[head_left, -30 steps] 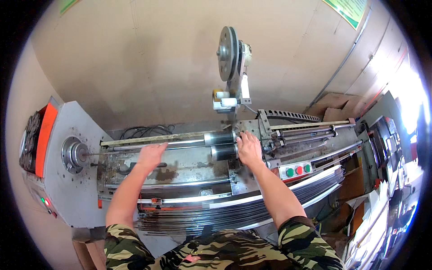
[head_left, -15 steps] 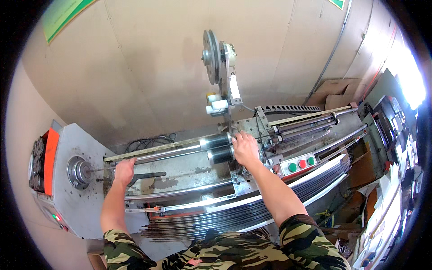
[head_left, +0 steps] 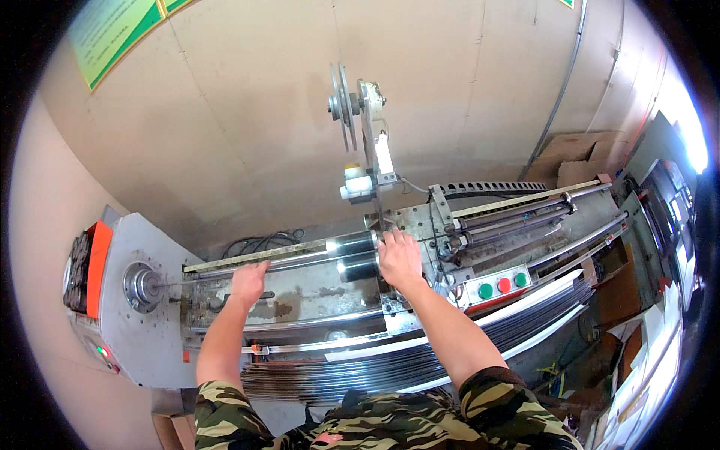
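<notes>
My left hand [head_left: 250, 282] is closed around a thin metal rod [head_left: 174, 284] that runs toward the round chuck [head_left: 145, 287] on the grey machine housing. Its fingers hide the gripped part. My right hand [head_left: 400, 259] has its fingers curled over the carriage plate, just right of two shiny rollers [head_left: 355, 269]. What its fingertips grip is hidden. Behind my left wrist, a dark flat tool [head_left: 266, 295] lies on the worn machine bed [head_left: 319, 294], mostly covered by the hand.
Nearer me, a bundle of thin dark rods [head_left: 352, 375] lies along the machine's front. A button panel [head_left: 504, 283] with green and red buttons sits right of my right forearm. Above the carriage rises an arm with a grooved wheel [head_left: 343, 106]. Cardboard [head_left: 581, 154] leans against the wall.
My left hand has slid right along the bed, away from the chuck, and now covers most of the dark tool. My right hand stays at the carriage. The view has shifted slightly.
</notes>
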A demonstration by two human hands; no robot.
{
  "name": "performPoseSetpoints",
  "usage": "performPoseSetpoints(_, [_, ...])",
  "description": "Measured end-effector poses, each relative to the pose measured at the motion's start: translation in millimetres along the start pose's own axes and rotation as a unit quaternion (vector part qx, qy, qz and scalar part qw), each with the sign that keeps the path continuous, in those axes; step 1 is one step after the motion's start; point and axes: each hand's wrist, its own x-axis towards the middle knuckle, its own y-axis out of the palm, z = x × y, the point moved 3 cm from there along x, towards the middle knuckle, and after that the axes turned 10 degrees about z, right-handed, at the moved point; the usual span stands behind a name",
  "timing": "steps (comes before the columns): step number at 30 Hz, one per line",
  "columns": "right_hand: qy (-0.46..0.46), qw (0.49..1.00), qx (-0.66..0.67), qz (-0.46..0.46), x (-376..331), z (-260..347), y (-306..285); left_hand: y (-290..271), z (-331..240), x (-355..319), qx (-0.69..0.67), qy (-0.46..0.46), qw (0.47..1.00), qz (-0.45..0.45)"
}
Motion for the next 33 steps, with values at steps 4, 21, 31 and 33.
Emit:
performPoseSetpoints(4, [-0.008,1.0,0.007,-0.01,-0.7,0.1,2.2,7.4,-18.6,9.7,0.001,0.004,1.0,-0.01])
performPoseSetpoints(21, [-0.017,1.0,-0.016,0.008,0.8,-1.0,5.8,8.0,-92.5,42.2,0.0,0.024,1.0,-0.018])
performPoseSetpoints(31, [-0.021,1.0,-0.018,0.003,0.3,-1.4,8.2,18.1,-116.2,56.3,-0.029,0.041,0.998,-0.024])
performPoseSetpoints(33, [-0.02,1.0,-0.019,0.001,0.2,-1.9,7.8,19.3,-120.1,58.1,-0.039,0.052,0.997,-0.037])
